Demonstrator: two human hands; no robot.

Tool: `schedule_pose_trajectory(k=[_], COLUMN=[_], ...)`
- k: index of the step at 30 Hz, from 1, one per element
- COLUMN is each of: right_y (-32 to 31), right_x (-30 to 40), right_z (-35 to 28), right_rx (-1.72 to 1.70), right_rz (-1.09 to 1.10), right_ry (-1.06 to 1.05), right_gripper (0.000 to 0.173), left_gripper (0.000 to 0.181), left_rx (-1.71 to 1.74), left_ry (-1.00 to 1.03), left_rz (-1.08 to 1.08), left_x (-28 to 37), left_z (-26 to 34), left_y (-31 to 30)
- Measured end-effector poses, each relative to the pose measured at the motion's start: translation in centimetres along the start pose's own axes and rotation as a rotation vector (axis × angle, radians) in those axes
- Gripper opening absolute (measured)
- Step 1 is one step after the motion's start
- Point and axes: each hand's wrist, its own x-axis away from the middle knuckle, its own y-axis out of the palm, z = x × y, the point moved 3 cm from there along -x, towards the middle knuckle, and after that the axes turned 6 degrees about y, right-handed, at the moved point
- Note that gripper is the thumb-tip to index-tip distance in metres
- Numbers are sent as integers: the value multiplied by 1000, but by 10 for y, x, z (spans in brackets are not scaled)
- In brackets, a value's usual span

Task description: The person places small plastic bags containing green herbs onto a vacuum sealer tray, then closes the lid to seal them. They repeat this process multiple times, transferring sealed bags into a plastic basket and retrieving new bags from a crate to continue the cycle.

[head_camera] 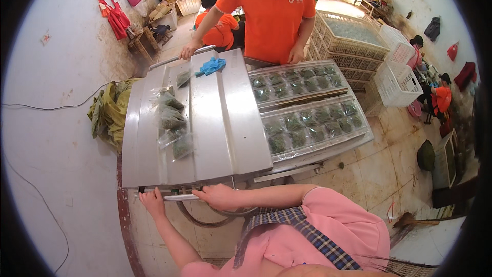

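A double-chamber vacuum packing machine stands before me, its steel lid (205, 123) over the left chamber. My left hand (153, 203) is closed around the left end of the metal handle bar (180, 197) along the lid's near side. Further right, my right hand (216, 196) grips the same bar. Several clear bags of green leafy material (182, 147) lie on top of the lid, with a crumpled blue glove (210, 67) near the far edge. In the uncovered right chamber, filled bags (298, 138) lie in rows on two long beds.
Across the machine, a person in an orange shirt (280, 15) has one hand (191, 49) at the far bar. Stacked plastic crates (348, 59) stand behind at right. A cloth bundle (109, 113) lies against the left wall. Hoses (201, 221) curve beneath the bar.
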Motion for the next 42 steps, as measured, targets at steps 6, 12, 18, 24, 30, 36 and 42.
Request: schedule_pose_trajectory(k=[6, 12, 18, 24, 30, 36, 42], right_y=[-9, -69, -168, -215, -210, -155, -112], right_x=[-1, 37, 130, 234, 339, 430, 454], right_z=[-10, -32, -47, -2, 92, 219, 282], right_rx=[76, 144, 207, 384, 534, 597, 547], right_rz=[41, 152, 176, 348, 466, 423, 426], right_ry=[3, -17, 155, 455, 921, 1110, 1158], right_gripper=[61, 52, 47, 33, 15, 14, 13], left_gripper=[40, 39, 36, 27, 25, 35, 36], left_rx=[-37, -40, 7, 238, 575, 595, 593], left_ry=[-32, -8, 142, 412, 683, 781, 748], left_rz=[-13, 28, 145, -52, -642, -770, -766], left_x=[-10, -30, -46, -36, -20, 49, 86], left_z=[-6, 38, 171, 307, 421, 512, 536], left_y=[0, -43, -119, -141, -93, 31, 88])
